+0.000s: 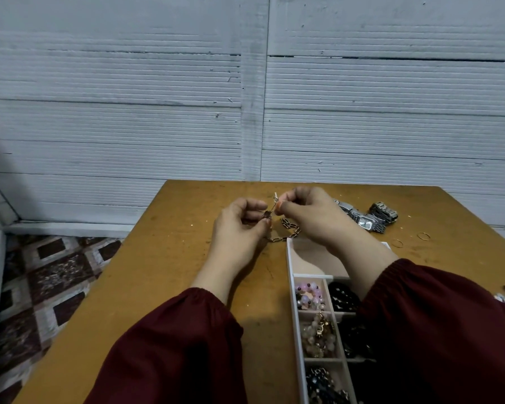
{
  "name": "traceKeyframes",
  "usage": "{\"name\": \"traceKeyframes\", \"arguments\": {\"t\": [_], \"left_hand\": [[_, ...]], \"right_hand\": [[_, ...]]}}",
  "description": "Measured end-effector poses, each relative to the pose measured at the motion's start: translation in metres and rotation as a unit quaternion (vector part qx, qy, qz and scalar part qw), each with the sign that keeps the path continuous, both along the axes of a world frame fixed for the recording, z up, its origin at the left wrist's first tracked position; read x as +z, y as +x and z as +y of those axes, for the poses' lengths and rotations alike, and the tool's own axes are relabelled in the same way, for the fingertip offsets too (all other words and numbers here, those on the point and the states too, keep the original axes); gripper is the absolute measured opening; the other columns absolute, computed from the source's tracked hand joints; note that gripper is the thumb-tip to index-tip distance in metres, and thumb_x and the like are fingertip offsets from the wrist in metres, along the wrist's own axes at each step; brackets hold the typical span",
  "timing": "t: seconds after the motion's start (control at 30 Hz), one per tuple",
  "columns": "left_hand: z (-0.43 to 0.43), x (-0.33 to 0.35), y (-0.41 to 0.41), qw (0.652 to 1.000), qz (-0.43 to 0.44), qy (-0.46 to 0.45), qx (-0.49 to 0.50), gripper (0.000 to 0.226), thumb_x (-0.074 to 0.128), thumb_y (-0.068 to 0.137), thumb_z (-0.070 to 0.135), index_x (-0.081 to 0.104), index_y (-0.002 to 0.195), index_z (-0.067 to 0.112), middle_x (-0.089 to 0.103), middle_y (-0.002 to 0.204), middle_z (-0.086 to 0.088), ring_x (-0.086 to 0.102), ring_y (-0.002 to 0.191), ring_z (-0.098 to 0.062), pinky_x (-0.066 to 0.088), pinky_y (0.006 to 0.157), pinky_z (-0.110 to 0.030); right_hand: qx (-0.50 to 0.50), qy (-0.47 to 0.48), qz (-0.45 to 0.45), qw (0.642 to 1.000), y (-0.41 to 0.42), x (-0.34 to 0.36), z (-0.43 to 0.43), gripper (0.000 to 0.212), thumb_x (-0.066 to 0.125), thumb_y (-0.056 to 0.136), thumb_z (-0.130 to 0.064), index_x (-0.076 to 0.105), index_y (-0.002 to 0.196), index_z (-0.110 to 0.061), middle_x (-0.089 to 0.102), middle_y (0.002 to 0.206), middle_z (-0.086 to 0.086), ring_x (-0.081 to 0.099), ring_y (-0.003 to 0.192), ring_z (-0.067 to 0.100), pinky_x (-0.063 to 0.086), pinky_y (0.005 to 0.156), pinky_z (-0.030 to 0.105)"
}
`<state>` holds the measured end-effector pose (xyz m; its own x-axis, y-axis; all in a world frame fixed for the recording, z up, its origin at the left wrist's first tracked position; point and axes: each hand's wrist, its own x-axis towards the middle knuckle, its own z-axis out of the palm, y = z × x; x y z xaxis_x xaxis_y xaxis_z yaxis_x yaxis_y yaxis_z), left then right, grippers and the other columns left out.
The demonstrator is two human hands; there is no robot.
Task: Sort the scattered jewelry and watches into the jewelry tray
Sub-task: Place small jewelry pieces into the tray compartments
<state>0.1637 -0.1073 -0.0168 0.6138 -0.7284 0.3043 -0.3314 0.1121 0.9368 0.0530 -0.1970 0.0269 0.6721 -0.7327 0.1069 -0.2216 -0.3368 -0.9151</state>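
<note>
No readable text, label, brand, number or sign anywhere in view.

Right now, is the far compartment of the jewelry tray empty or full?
Empty where visible: the far compartment shows bare pink lining, though the right hand and its wrist hide the right part.

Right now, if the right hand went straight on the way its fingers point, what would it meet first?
The right hand pinches the chain; beyond that, probably the left hand, close opposite, though depth is unclear.
</note>
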Motion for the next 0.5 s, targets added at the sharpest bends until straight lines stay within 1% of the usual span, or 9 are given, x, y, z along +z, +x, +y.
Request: {"name": "traceKeyframes", "arguments": {"t": [0.07,0.13,0.17,0.23,0.27,0.3,0.4,0.47,0.5], "left_hand": [[0.0022,0.0027,-0.0006,1.0,0.008,-0.009,0.002,0.025,0.068,0.08,-0.005,0.062,0.088,0.018,0.064,0.081,-0.003,0.06,0.07,-0.003,0.047,0.058,-0.01],[0.0038,0.0039,-0.0004,1.0,0.01,-0.021,0.0,0.023,0.07,0.079,-0.005,0.064,0.084,0.017,0.065,0.08,-0.001,0.06,0.068,0.002,0.047,0.061,-0.009],[0.0041,0.0038,0.0001,1.0,0.009,-0.027,0.003,0.023,0.071,0.078,-0.004,0.064,0.083,0.017,0.066,0.08,0.0,0.06,0.069,0.002,0.048,0.063,-0.01],[0.004,0.0031,0.0013,0.999,0.0,-0.035,0.016,0.023,0.073,0.078,-0.002,0.065,0.081,0.02,0.068,0.081,0.001,0.063,0.072,-0.002,0.051,0.067,-0.014],[0.0037,0.0026,0.0016,0.999,-0.006,-0.035,0.025,0.023,0.073,0.077,-0.001,0.066,0.08,0.021,0.069,0.081,0.002,0.063,0.073,-0.005,0.052,0.067,-0.016],[0.0037,0.0023,0.0017,0.999,-0.012,-0.036,0.033,0.024,0.073,0.077,0.0,0.066,0.079,0.022,0.069,0.081,0.002,0.064,0.073,-0.006,0.052,0.067,-0.017],[0.0039,0.0021,0.0017,0.998,-0.024,-0.037,0.05,0.026,0.072,0.078,-0.001,0.066,0.078,0.025,0.07,0.082,0.003,0.065,0.07,-0.008,0.053,0.063,-0.02],[0.0041,0.0017,0.0019,0.997,-0.039,-0.033,0.055,0.027,0.072,0.078,0.0,0.066,0.077,0.027,0.07,0.082,0.005,0.066,0.074,-0.013,0.056,0.067,-0.028],[0.004,0.0015,0.0019,0.997,-0.045,-0.033,0.056,0.028,0.072,0.078,0.0,0.066,0.077,0.027,0.07,0.082,0.005,0.067,0.076,-0.015,0.056,0.07,-0.033]], "right_hand": [[-0.008,0.004,-0.012,1.0,0.0001,0.0,-0.0008,0.015,0.06,0.088,-0.005,0.059,0.076,-0.015,0.063,0.078,0.009,0.054,0.07,0.02,0.043,0.061,0.026],[-0.006,0.019,-0.016,1.0,0.0009,0.0005,-0.001,0.012,0.06,0.088,-0.003,0.061,0.082,-0.014,0.061,0.076,0.007,0.056,0.069,0.019,0.046,0.062,0.026],[-0.004,0.024,-0.01,1.0,0.0015,0.0007,-0.0013,0.01,0.059,0.088,-0.003,0.062,0.086,-0.013,0.062,0.078,0.007,0.057,0.069,0.019,0.049,0.064,0.028],[0.0,0.028,0.003,1.0,0.0029,-0.0002,-0.0027,0.008,0.059,0.088,-0.006,0.066,0.091,-0.007,0.064,0.08,0.011,0.06,0.074,0.022,0.054,0.075,0.039],[0.002,0.029,0.008,1.0,0.0034,-0.0007,-0.0036,0.008,0.059,0.087,-0.007,0.067,0.09,-0.005,0.065,0.079,0.011,0.061,0.075,0.025,0.054,0.08,0.044],[0.004,0.029,0.012,1.0,0.003,-0.0005,-0.0039,0.008,0.06,0.087,-0.008,0.067,0.088,-0.005,0.064,0.078,0.011,0.061,0.075,0.025,0.053,0.082,0.046],[0.016,0.005,0.035,0.999,0.0011,0.0011,-0.0048,0.006,0.062,0.085,-0.008,0.066,0.081,-0.009,0.063,0.074,0.007,0.059,0.069,0.018,0.051,0.075,0.036],[0.029,-0.006,0.053,0.998,0.0001,0.0023,-0.0049,0.005,0.063,0.083,-0.006,0.067,0.085,-0.009,0.063,0.072,0.007,0.058,0.067,0.018,0.049,0.071,0.032],[0.04,-0.01,0.061,0.997,-0.0001,0.0028,-0.0048,0.01,0.063,0.083,-0.005,0.067,0.09,-0.009,0.062,0.072,0.008,0.06,0.067,0.019,0.049,0.07,0.032]]}}
